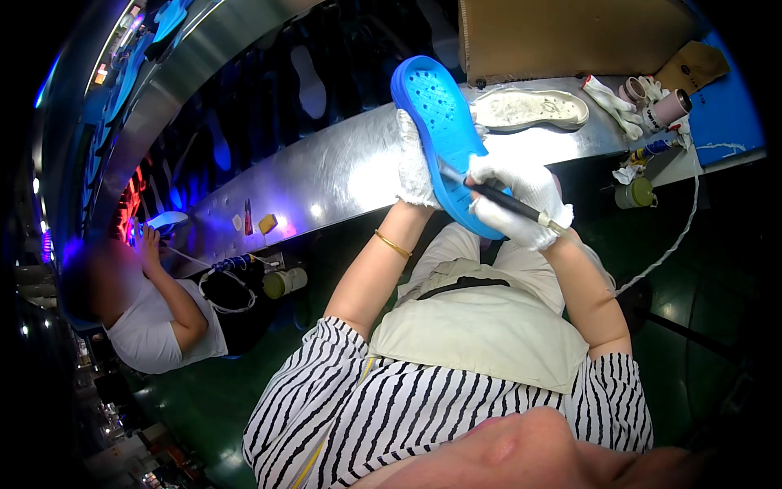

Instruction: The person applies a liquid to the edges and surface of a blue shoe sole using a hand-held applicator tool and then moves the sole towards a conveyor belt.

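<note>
Left fingers [410, 151] hold the blue sole [434, 102] from beneath, right fingers [490, 169] a black-handled tool [507, 201] above it.

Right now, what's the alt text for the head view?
A gloved left hand holds a blue shoe sole; the gloved right hand points a black-handled tool into it. Beyond, a cream sole lies on a metal bench; another person sits at left.

Yellow block [268, 223] on metal bench [334, 167] — brown cardboard [570, 37] behind bench — white-shirted co-worker [167, 326] at left.
</note>
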